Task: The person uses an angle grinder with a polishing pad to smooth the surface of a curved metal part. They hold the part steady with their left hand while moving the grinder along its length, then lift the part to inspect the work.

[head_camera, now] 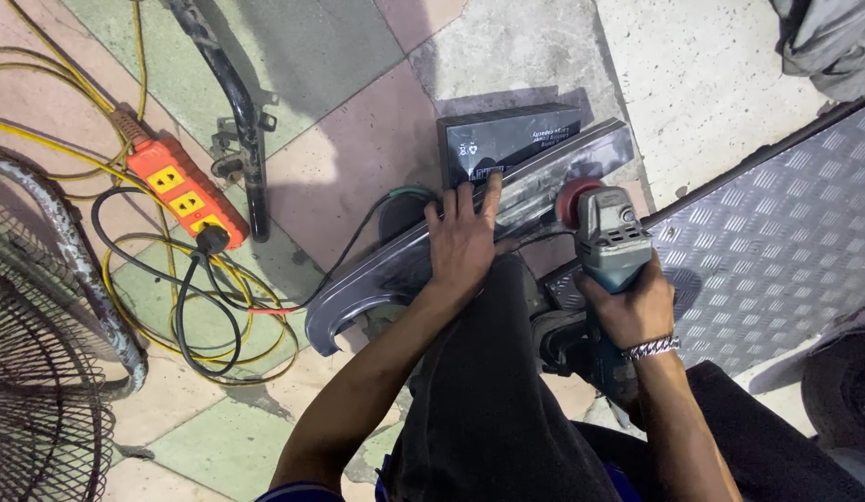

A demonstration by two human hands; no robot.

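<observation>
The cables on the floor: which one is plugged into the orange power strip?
The black cable. Its black plug sits in the end socket of the orange power strip; the yellow cables merely loop around it.

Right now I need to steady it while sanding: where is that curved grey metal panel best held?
Hold the curved grey metal panel at its middle, pressing flat from above as the left hand does. It lies long and shallow across the black box, and the angle grinder in the right hand works its right end.
</observation>
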